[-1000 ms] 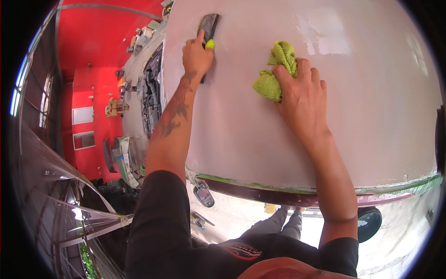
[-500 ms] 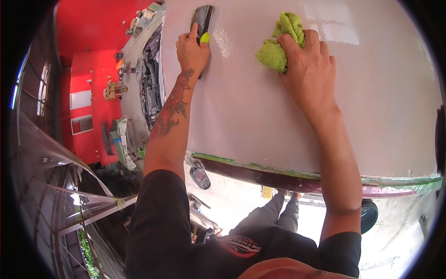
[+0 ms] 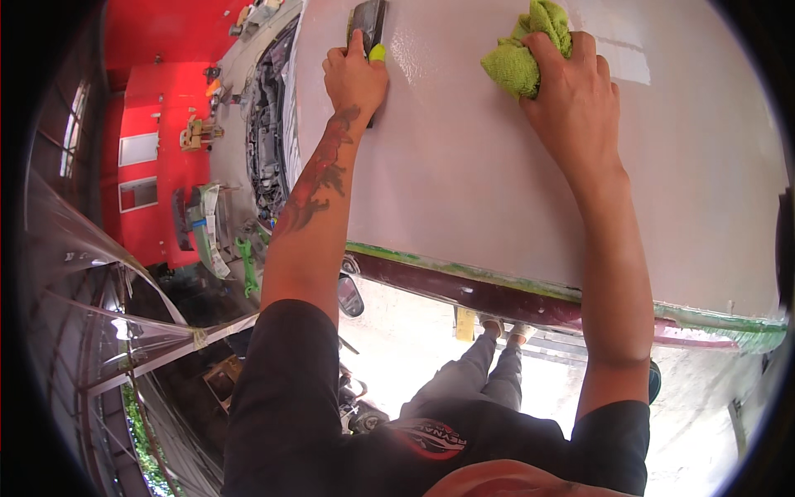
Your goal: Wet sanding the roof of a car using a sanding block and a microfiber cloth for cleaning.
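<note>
My left hand (image 3: 354, 81) is closed around a long, dark sanding block (image 3: 367, 16) that lies against the pale grey car roof (image 3: 464, 182). Its index finger stretches along the block, and a bright yellow-green patch shows at the thumb. Over to the right, my right hand (image 3: 578, 99) grips a bunched lime-green towel (image 3: 513, 68), pressed on the same panel. Wet, shiny spots glint on the surface between the two hands. The underside of the block and the right fingertips are hidden.
Along the roof's near side runs a green and dark red edge (image 3: 464, 286). A side mirror (image 3: 350, 296) juts out below it. An exposed engine bay (image 3: 269, 124), a red wall (image 3: 166, 91) and draped plastic sheeting (image 3: 108, 240) lie to the left.
The view has shifted, so both hands and the roof edge appear higher, the hands also slightly further right. Each hand keeps its hold on the block or the towel.
</note>
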Available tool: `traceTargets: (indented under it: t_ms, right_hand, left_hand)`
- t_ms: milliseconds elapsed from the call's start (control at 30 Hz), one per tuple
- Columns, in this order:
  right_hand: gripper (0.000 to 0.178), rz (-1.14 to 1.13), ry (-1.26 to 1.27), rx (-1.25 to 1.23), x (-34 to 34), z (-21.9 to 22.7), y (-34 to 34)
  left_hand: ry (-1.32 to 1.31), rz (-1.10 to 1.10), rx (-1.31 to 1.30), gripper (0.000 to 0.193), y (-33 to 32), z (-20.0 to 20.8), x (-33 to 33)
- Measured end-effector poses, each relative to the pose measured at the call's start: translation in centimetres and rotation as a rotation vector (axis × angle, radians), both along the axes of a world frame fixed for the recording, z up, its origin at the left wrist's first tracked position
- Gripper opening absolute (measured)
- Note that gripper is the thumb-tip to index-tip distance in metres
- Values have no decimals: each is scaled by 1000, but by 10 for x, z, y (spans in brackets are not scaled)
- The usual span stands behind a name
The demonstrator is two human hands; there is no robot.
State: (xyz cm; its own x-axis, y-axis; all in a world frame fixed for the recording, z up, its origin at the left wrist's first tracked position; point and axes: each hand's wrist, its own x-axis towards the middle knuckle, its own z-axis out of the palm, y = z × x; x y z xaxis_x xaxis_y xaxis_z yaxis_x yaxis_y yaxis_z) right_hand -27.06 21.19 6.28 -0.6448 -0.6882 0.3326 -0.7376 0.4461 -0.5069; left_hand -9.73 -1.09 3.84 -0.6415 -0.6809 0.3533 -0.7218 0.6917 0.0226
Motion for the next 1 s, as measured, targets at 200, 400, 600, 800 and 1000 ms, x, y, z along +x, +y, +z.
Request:
traceTargets:
  t_ms: [200,400,600,800,1000]
  right_hand:
    - [42,-21,94,-55,-17,-25,14]
    - [50,38,-7,-33,-9,-3,12]
    - [50,1,-34,52,-16,-18,8]
    - [50,9,-56,31,-18,-11,18]
    - [51,34,-66,-1,-3,-6,6]
  left_hand:
    - [-2,-211,115,59,179,-18,9]
    - [10,-81,3,56,51,1,0]
    - [-2,-35,74,58,76,-23,7]
    - [-24,-249,64,60,110,-15,49]
    - [-31,198,80,55,-37,-9,52]
